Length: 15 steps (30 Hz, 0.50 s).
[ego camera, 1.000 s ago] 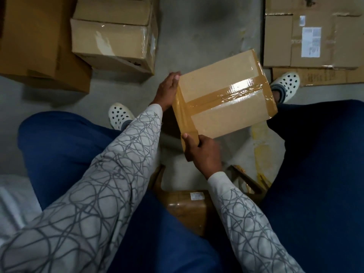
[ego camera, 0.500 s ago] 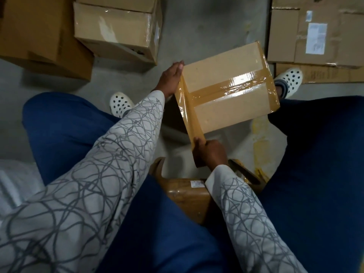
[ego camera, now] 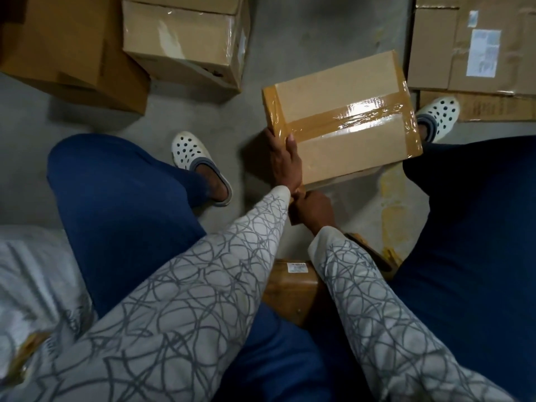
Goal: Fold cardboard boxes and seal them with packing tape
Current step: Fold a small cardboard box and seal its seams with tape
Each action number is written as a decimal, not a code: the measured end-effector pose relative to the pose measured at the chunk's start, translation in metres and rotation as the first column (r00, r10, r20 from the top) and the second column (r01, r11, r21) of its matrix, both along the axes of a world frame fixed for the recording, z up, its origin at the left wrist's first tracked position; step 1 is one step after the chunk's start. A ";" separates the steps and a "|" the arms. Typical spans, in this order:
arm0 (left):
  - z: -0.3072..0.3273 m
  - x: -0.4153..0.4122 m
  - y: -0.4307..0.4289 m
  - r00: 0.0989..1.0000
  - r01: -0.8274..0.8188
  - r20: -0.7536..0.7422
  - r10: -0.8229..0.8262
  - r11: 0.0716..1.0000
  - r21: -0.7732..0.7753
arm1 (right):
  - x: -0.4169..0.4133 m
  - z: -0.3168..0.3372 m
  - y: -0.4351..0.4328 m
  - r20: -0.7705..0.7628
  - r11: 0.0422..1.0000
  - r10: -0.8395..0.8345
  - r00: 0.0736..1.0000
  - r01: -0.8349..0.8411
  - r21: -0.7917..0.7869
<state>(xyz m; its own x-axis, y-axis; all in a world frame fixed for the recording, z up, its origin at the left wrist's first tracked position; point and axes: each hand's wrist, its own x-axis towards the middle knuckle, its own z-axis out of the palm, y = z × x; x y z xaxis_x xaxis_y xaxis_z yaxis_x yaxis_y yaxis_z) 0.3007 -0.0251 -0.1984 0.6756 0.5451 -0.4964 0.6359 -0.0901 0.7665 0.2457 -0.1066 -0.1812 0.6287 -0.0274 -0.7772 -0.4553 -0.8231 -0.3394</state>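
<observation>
The box (ego camera: 348,152) is shut with brown tape (ego camera: 333,121), so its inside is hidden. The left hand (ego camera: 285,166) grips the box's left edge. Just below the box, the right hand (ego camera: 314,211) pinches the tape's end.

Out front, box (ego camera: 342,120) between my knees. My left hand (ego camera: 285,161) on its near-left edge, thumb on top. My right hand (ego camera: 314,211) just below near corner, touching left wrist. My left shoe (ego camera: 200,163) left of box, right shoe (ego camera: 438,117) at its right corner. Ahead left, second box (ego camera: 185,39); bigger box (ego camera: 66,47) left of that. Ahead right, flat cardboard (ego camera: 475,44). Close in, parcel (ego camera: 293,288) between thighs, under forearms.
</observation>
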 end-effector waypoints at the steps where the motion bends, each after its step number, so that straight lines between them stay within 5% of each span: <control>1: 0.000 -0.001 0.001 1.000 0.020 -0.017 -0.020 1.000 0.005 | 0.000 0.000 0.001 -0.003 1.000 -0.004 1.000 0.004 -0.002; 7: 0.002 -0.025 0.003 0.965 0.178 -0.186 -0.184 0.983 -0.049 | 0.004 0.008 0.001 -0.068 1.000 -0.005 0.998 0.005 -0.007; 11: 0.003 -0.041 0.009 0.855 0.345 -0.358 -0.374 0.927 -0.146 | 0.006 0.020 0.001 -0.090 1.000 0.023 0.996 -0.023 -0.002; 15: 0.013 -0.056 0.009 0.850 0.246 -0.415 -0.325 0.941 -0.231 | 0.005 0.028 -0.001 -0.043 0.999 0.010 0.999 -0.008 0.038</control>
<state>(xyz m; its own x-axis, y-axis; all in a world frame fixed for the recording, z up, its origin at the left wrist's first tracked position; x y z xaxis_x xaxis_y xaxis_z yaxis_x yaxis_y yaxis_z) 0.2451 -0.0163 -0.1858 0.4770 0.2470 -0.8435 0.8754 -0.2190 0.4309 0.2503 -0.1072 -0.1534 0.5946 0.0085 -0.8040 -0.4628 -0.8141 -0.3508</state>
